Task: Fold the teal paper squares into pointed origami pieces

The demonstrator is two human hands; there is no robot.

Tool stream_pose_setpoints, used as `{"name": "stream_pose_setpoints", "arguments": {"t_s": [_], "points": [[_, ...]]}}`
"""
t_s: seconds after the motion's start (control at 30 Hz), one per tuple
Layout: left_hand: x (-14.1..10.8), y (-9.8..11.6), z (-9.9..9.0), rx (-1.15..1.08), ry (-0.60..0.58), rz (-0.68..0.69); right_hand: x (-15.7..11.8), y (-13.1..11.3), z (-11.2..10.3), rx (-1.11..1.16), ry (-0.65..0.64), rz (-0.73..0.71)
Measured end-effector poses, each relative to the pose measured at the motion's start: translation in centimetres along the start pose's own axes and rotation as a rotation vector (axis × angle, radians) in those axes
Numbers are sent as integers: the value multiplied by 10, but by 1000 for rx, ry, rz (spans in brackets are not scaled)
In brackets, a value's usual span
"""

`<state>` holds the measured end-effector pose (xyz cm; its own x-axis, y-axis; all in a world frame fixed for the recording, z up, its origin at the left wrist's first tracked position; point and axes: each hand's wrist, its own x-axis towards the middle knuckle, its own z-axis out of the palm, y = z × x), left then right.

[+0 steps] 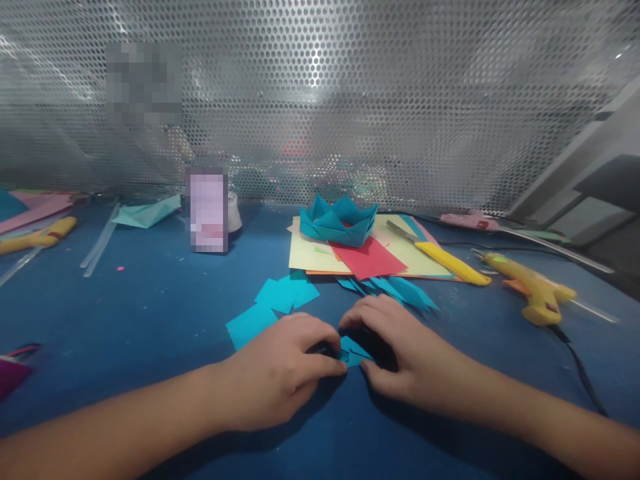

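Observation:
Between my two hands a small folded piece of blue paper lies low on the table. My left hand is closed, thumb and forefinger at the paper's left side. My right hand is curled over the right side, its thumb on the paper's near edge and its fingers arched above. Loose blue paper squares lie left of my hands. Several folded blue paper pieces lie just beyond my right hand. Farther back, a blue pointed paper ring rests on the paper stack.
Coloured sheets with a red paper piece and yellow utility knife lie ahead. A yellow glue gun with cord is right, another left. A phone stands before a white object. A perforated metal panel borders the table.

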<state>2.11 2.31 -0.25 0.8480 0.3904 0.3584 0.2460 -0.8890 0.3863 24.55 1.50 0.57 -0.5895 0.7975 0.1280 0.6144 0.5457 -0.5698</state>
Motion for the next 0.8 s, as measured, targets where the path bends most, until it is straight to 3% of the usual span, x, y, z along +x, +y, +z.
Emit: {"name": "stream_pose_setpoints", "arguments": {"t_s": [0.8], "points": [[1, 3, 2, 64, -38, 6, 6, 9, 10, -25, 73, 25]]}}
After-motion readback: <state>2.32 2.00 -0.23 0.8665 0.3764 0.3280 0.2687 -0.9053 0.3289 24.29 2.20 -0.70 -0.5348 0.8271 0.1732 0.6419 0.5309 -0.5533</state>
